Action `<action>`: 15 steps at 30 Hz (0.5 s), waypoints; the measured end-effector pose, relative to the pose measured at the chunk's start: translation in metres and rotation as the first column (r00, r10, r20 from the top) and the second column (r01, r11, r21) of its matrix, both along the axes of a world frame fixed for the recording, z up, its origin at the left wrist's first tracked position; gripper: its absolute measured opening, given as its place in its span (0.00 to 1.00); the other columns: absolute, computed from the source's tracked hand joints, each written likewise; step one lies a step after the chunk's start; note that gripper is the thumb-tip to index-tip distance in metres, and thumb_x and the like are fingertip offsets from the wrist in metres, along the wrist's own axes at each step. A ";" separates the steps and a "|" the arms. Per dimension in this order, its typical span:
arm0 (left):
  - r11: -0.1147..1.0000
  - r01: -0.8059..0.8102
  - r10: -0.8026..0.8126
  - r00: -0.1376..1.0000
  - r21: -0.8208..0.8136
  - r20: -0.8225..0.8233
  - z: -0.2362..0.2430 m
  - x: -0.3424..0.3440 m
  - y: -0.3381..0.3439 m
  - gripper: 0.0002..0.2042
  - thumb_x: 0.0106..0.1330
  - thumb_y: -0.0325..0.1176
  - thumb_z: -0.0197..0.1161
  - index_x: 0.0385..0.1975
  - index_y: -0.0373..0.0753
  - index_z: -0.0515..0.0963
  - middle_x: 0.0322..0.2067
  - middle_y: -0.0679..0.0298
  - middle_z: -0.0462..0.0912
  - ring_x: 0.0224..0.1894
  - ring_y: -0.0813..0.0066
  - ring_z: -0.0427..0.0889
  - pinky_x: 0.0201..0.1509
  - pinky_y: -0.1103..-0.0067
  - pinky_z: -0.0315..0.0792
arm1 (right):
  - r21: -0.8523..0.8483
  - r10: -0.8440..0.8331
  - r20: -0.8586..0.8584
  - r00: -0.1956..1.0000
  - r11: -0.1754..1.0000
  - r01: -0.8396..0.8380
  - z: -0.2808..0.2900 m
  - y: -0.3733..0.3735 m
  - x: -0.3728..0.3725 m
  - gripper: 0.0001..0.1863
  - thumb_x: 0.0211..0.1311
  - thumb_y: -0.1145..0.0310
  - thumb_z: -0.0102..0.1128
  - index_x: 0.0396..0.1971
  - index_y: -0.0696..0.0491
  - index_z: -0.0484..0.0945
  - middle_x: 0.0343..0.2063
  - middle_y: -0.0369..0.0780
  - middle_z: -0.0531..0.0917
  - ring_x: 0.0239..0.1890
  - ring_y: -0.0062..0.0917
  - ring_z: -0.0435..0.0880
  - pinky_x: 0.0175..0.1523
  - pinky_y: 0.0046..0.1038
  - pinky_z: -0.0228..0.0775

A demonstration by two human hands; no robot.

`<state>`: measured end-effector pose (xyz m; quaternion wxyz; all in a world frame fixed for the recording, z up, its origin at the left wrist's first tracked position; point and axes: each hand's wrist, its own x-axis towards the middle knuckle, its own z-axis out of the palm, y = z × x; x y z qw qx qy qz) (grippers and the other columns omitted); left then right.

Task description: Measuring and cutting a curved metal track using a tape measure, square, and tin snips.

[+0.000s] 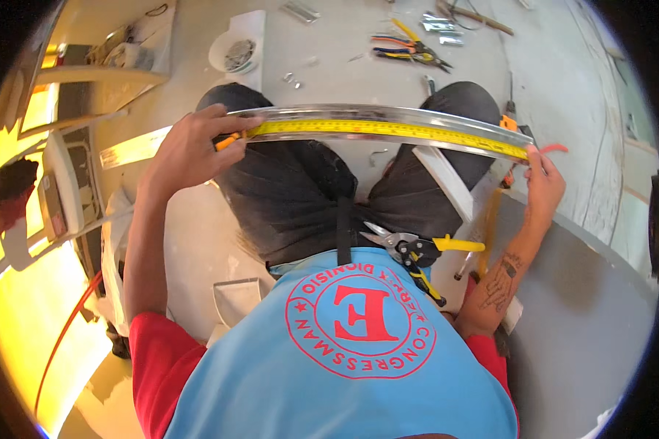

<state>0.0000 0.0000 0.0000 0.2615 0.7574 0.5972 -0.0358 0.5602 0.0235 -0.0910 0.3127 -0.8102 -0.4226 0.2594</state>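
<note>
A shiny metal channel [359, 113] lies crosswise over my knees, with the yellow blade of a tape measure [388, 132] stretched along it. My left hand [187, 150] closes around the channel and the blade toward the left. An orange pencil-like stick [231, 141] pokes out between its fingers. At the channel's right end, my right hand [545, 189] pinches the end of the tape against the metal. Where the tape's case is, I cannot tell. Tin snips [410, 247] with yellow handles rest on my lap, jaws pointing left.
More snips [410, 51] lie on the floor ahead, near a hammer [479, 16]. A white container [238, 53] holds small metal pieces. A white strip [445, 183] leans by my right knee. A grey curved surface [586, 293] rises at right.
</note>
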 end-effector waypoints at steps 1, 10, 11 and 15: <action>1.000 -0.005 0.005 0.999 0.010 0.045 0.000 0.006 -0.002 0.22 0.63 0.37 0.65 0.58 0.51 0.87 0.32 0.56 0.82 0.32 0.58 0.81 0.42 0.66 0.76 | -0.003 -0.010 0.011 1.000 1.000 0.010 0.002 0.002 0.004 0.22 0.63 0.52 0.76 0.46 0.56 0.92 0.23 0.33 0.83 0.26 0.15 0.75 0.33 0.22 0.66; 1.000 -0.013 0.012 0.999 0.024 0.031 0.001 -0.008 -0.007 0.20 0.62 0.39 0.64 0.54 0.51 0.90 0.29 0.57 0.80 0.31 0.57 0.81 0.39 0.66 0.75 | 0.018 -0.048 -0.004 0.999 0.999 0.048 -0.005 0.004 -0.011 0.17 0.66 0.57 0.75 0.39 0.57 0.91 0.19 0.30 0.76 0.19 0.10 0.66 0.25 0.18 0.52; 0.999 -0.014 0.013 0.999 0.030 0.031 0.000 -0.009 -0.008 0.19 0.62 0.39 0.64 0.53 0.51 0.90 0.28 0.57 0.80 0.31 0.57 0.81 0.39 0.66 0.75 | 0.000 -0.055 -0.018 0.998 0.998 0.055 -0.002 0.004 -0.012 0.16 0.66 0.57 0.75 0.39 0.57 0.91 0.19 0.30 0.76 0.19 0.10 0.66 0.25 0.17 0.52; 0.998 0.005 -0.010 0.997 0.065 0.082 0.001 -0.010 -0.009 0.20 0.62 0.39 0.65 0.54 0.50 0.89 0.28 0.56 0.79 0.32 0.57 0.81 0.39 0.66 0.75 | 0.001 -0.018 -0.009 1.000 1.000 0.018 0.002 0.001 -0.004 0.22 0.66 0.52 0.73 0.40 0.59 0.92 0.20 0.32 0.79 0.23 0.15 0.71 0.31 0.23 0.61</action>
